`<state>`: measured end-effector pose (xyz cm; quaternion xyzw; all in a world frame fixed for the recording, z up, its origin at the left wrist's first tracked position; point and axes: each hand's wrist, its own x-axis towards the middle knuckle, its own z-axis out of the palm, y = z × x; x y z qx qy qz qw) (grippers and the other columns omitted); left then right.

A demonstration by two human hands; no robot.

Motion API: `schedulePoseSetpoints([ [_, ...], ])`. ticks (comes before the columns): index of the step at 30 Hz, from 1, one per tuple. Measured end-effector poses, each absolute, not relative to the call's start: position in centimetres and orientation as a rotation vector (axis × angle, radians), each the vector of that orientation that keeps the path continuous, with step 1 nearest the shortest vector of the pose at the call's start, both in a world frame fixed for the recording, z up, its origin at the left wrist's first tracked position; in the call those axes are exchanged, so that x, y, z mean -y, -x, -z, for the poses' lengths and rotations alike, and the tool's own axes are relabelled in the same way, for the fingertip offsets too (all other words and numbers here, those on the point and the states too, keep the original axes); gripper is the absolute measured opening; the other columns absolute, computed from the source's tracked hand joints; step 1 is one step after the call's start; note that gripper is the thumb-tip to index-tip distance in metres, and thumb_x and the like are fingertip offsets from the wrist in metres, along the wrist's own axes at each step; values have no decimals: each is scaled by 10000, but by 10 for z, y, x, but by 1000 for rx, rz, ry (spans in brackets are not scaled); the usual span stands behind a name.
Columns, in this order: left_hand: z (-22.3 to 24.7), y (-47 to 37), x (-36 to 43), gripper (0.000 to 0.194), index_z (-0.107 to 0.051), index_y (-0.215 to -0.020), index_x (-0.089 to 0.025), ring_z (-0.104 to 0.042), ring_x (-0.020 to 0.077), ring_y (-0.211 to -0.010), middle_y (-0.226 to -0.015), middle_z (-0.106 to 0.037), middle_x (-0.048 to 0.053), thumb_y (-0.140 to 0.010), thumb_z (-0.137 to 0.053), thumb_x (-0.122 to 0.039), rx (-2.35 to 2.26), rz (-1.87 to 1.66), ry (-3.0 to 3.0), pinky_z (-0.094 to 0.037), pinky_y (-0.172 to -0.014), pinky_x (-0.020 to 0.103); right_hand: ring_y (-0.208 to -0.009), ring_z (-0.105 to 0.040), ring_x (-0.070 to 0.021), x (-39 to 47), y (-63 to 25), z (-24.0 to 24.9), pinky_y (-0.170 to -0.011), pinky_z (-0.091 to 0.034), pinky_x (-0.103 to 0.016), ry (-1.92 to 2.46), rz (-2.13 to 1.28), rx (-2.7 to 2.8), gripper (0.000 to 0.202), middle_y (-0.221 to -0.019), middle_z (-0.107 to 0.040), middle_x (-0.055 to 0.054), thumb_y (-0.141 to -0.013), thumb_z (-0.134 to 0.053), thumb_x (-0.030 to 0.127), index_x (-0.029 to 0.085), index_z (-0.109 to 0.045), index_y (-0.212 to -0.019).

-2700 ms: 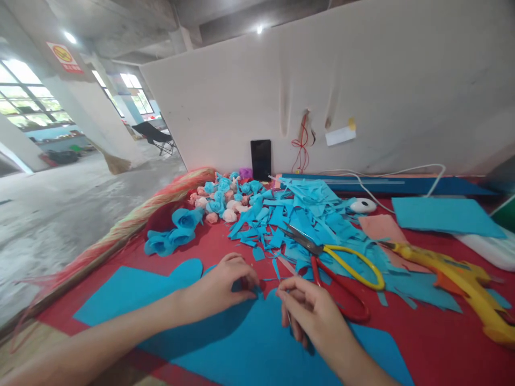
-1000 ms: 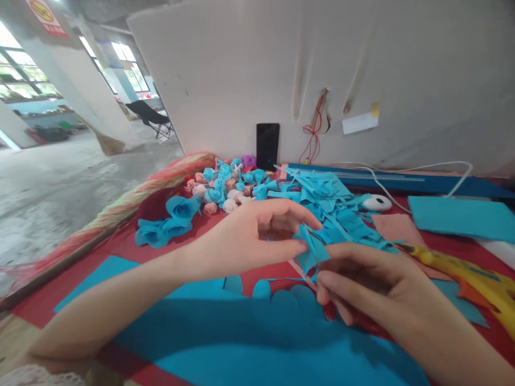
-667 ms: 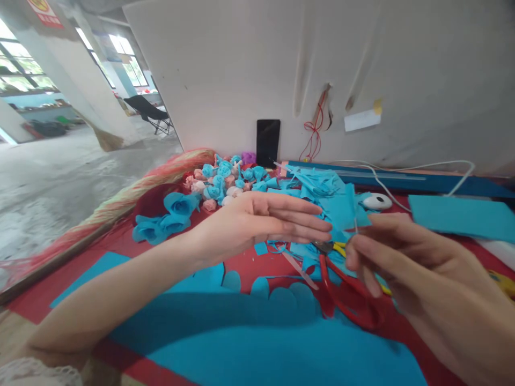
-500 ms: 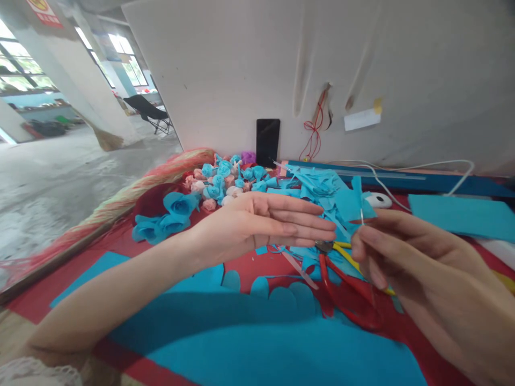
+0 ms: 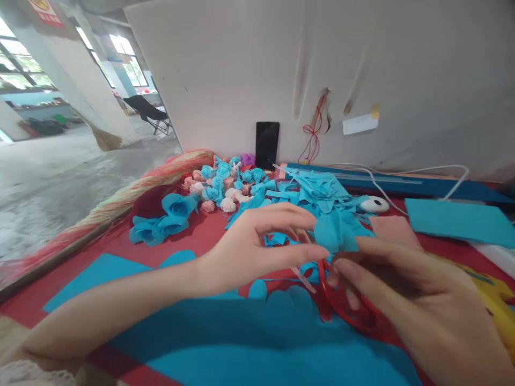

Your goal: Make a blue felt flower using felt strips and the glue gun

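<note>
My right hand (image 5: 402, 289) pinches a blue crepe-paper flower piece (image 5: 337, 231) near its base, above the middle of the table. The thin stem under the paper is hidden by the fingers. From the other side, my left hand (image 5: 257, 249) has curled in, thumb in front and fingers behind the paper's left edge. Below my right hand, red-handled scissors (image 5: 325, 284) lie partly covered. Scalloped cut blue paper (image 5: 281, 303) and a large blue sheet (image 5: 261, 348) spread across the red tabletop (image 5: 201, 236) under both hands.
Cut blue paper strips (image 5: 317, 187) are heaped behind my hands. Finished blue roses (image 5: 164, 220) lie at left, small mixed roses (image 5: 219, 187) beyond them. A black phone (image 5: 267, 145) leans on the back board. A white device (image 5: 374, 203) and a blue paper stack (image 5: 458, 220) are at right.
My left hand has gone from flat and outstretched to curled at the paper's edge. My right hand has moved slightly left and down with the flower piece, whose stem is now hidden.
</note>
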<state>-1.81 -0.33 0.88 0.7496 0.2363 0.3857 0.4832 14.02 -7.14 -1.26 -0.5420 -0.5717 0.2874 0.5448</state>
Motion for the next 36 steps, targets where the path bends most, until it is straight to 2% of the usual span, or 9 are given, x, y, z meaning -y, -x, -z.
schedulePoseSetpoints([
  [3,-6,16,5,78,-681,-733,-152,-561,125,-816,-865,-600,22,-684,-636,-113,-542,-935,-1751,-481,-763,222,-360,-476,-72,71,-139,13,-342,-442,-98,1252,-579,1403,37,-481,-568,67,-669,-671,283,300,-658,-699],
  [7,-7,15,9,111,-698,-702,-159,-559,110,-726,-814,-589,14,-679,-618,-85,-616,-921,-1604,-509,-646,211,-364,-502,-67,69,-145,16,-331,-441,-77,1205,-525,1525,112,-523,-603,81,-686,-669,246,336,-653,-751],
  [12,-10,15,11,123,-695,-660,-171,-566,103,-733,-778,-608,1,-665,-624,-70,-603,-974,-1523,-511,-631,178,-429,-548,-81,68,-145,18,-359,-459,-87,1207,-537,1549,87,-625,-651,57,-706,-657,292,345,-653,-775],
  [15,-11,16,12,116,-695,-669,-176,-576,103,-753,-779,-620,0,-676,-627,-82,-586,-994,-1543,-509,-665,172,-377,-513,-91,68,-141,17,-317,-447,-113,1237,-592,1470,36,-525,-605,51,-701,-652,332,348,-658,-733],
  [19,-12,18,15,121,-699,-704,-170,-580,102,-751,-797,-606,3,-690,-615,-84,-595,-970,-1608,-515,-662,168,-419,-554,-85,67,-141,15,-366,-463,-96,1222,-478,1564,105,-558,-636,75,-706,-640,236,338,-655,-727],
  [24,-13,18,18,127,-692,-762,-160,-586,90,-719,-823,-592,7,-702,-607,-87,-578,-938,-1713,-481,-472,99,-467,-590,-64,63,-142,16,-467,-480,-70,1129,-323,1620,164,-615,-664,112,-697,-615,185,340,-647,-740],
  [28,-14,17,20,125,-686,-769,-143,-578,58,-648,-829,-581,11,-708,-598,-78,-578,-938,-1733,-415,-368,60,-454,-586,-56,60,-141,16,-470,-478,-60,1106,-291,1661,195,-607,-658,131,-670,-571,156,335,-644,-697],
  [31,-14,17,21,122,-683,-768,-119,-564,41,-610,-824,-576,13,-706,-596,-61,-575,-938,-1747,-430,-393,65,-435,-573,-48,58,-141,16,-449,-464,-47,1107,-271,1681,202,-589,-648,140,-666,-541,144,327,-624,-680],
  [36,-12,18,19,116,-681,-787,-109,-570,81,-730,-826,-593,27,-690,-628,-77,-560,-979,-1815,-499,-621,136,-421,-559,-50,58,-141,18,-438,-459,-58,1090,-260,1685,182,-571,-631,137,-679,-495,157,317,-580,-669],
])
